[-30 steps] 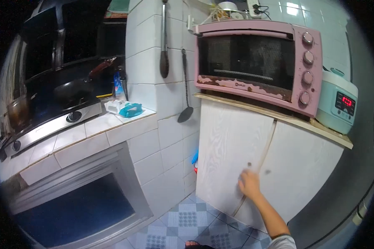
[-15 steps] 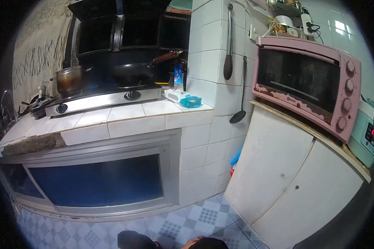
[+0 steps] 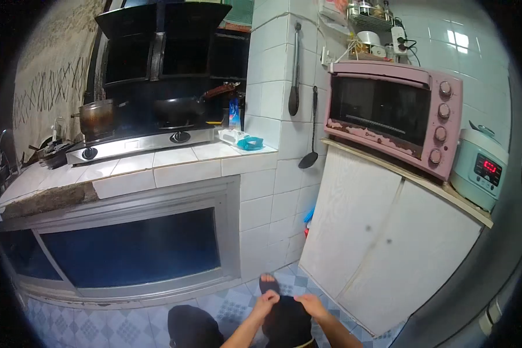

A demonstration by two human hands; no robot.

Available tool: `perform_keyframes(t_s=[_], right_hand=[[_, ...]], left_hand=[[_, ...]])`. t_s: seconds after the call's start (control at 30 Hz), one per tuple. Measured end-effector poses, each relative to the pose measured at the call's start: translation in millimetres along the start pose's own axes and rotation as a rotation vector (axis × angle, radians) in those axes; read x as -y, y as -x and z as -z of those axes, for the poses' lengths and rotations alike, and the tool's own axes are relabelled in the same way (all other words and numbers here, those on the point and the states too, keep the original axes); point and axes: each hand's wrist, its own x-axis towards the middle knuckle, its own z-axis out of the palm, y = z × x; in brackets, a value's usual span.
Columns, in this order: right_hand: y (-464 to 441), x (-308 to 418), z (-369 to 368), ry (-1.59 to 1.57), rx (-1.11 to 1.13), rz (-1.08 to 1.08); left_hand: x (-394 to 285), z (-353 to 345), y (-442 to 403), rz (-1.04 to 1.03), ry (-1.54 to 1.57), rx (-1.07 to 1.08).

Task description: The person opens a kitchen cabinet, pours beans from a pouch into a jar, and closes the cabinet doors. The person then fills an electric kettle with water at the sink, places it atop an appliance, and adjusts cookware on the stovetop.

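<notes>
Low in the view, my left hand [image 3: 266,302] and my right hand [image 3: 311,304] are at either side of one raised knee. Both have their fingers closed on the black trouser leg [image 3: 289,319], seemingly pinching its cloth. Past the knee a foot in a dark sandal [image 3: 269,284] rests on the tiled floor. My other knee [image 3: 192,327], also in dark cloth, is to the left of the hands.
A gas stove [image 3: 139,145] on the tiled counter holds a pot [image 3: 97,118] and a wok [image 3: 177,111]. To the right, a pink oven [image 3: 383,110] and a green cooker [image 3: 482,168] stand on a white cabinet [image 3: 383,232]. A ladle [image 3: 309,159] hangs between.
The view has turned right, bringing the green cooker fully in. Both forearms have come into sight, with my hands now at the knee. A sandalled foot has appeared.
</notes>
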Motion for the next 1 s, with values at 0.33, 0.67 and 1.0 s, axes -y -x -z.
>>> perform_keyframes(t_s=[0.33,0.67,1.0], right_hand=[[220.2,-22.5,-48.6,0.405,-0.158,0.002],[116.0,2.0,-26.2,0.778,-0.187,0.729],[88.8,-14.0,-21.1,0.989,-0.074,0.708]], left_hand=[[0.3,-17.6,155.8,-0.39,-0.713,0.146],[3.3,-29.7,175.0,-0.735,-0.7,0.087],[1.3,-13.7,184.2,-0.645,-0.885,-0.028]])
